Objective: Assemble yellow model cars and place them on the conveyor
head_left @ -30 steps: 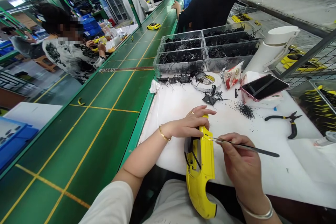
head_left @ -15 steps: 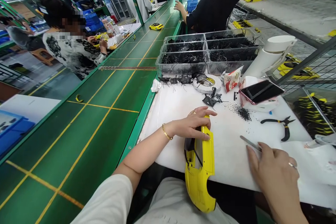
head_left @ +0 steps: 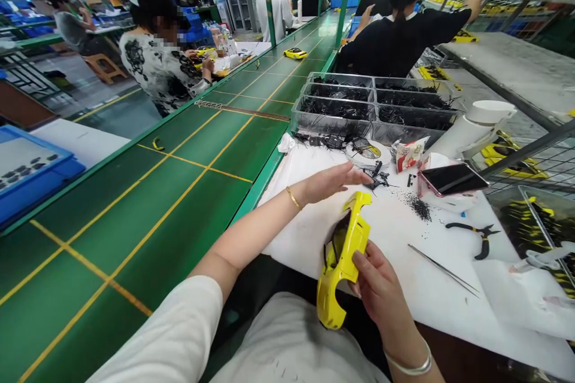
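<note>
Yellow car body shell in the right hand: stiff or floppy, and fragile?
The yellow car body shell is probably light for its size, as it looks hollow and the right hand holds it alone. It seems stiff, but its narrow open edges might flex or snap. Its glossy surface could be slippery.

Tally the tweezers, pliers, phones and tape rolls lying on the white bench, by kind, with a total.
Tweezers: 1
Pliers: 1
Phones: 1
Tape rolls: 1
Total: 4
</note>
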`<state>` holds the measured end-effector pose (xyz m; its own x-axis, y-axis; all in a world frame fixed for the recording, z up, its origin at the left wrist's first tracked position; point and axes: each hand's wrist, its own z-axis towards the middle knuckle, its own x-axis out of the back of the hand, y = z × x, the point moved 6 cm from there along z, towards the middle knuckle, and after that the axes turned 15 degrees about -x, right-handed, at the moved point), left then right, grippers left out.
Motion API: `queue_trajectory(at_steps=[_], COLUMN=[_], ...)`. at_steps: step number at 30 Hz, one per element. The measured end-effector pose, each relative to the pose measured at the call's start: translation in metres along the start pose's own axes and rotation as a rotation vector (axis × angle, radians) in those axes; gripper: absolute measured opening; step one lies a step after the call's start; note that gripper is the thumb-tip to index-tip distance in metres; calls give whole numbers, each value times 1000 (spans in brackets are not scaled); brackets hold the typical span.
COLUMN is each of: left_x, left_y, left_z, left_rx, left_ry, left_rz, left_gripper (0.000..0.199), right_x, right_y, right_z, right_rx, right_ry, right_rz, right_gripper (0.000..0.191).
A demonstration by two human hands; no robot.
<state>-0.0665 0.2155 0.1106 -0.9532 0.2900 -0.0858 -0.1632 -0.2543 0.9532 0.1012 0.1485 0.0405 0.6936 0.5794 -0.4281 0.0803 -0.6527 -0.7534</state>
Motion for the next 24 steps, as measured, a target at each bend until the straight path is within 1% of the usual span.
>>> queue_trajectory(at_steps=[1,3,4,6,9,11,12,13,14,15,16,17,19,20,22,23,24], left_x=[3,5,4,-2,-18,-32,-39,-46,-51,-53,-52,-50,-43,-39,-31,-27,-23], left_y=[9,28,36,45,47,44,41,37,32,27,21,13,-1,-9,-22,-28,-33], left_z=[-4,-18,-27,-50,-91,-118,-130,-140,-148,-153,-155,-155,-150,-145,-136,-133,-130], left_rx=[25,30,29,51,94,143,173,200,224,244,261,275,282,278,286,300,320], left_ry=[45,52,28,-52,-195,-265,-295,-304,-287,-238,-165,-86,46,85,149,184,217], left_rz=[16,62,83,144,294,364,379,391,410,443,481,519,575,574,535,508,481], left_gripper=[63,59,58,58,61,57,59,65,74,81,82,77,59,52,45,44,43], right_x=[1,5,7,7,-1,-11,-16,-21,-25,-28,-30,-31,-30,-28,-21,-13,0], right_y=[1,3,4,4,6,7,7,7,7,7,7,6,3,1,-7,-16,-28], right_z=[-2,-10,-15,-26,-45,-55,-57,-58,-57,-54,-51,-47,-43,-44,-53,-61,-72], right_rx=[17,44,55,76,99,104,103,96,87,76,68,61,43,32,43,85,163], right_ry=[44,137,176,215,215,181,159,132,109,91,84,85,112,129,174,232,332], right_rz=[8,13,10,-6,-41,-36,-21,-2,21,42,60,75,100,99,55,15,-32], right_gripper=[45,44,43,40,37,41,45,48,51,53,55,56,57,57,56,54,50])
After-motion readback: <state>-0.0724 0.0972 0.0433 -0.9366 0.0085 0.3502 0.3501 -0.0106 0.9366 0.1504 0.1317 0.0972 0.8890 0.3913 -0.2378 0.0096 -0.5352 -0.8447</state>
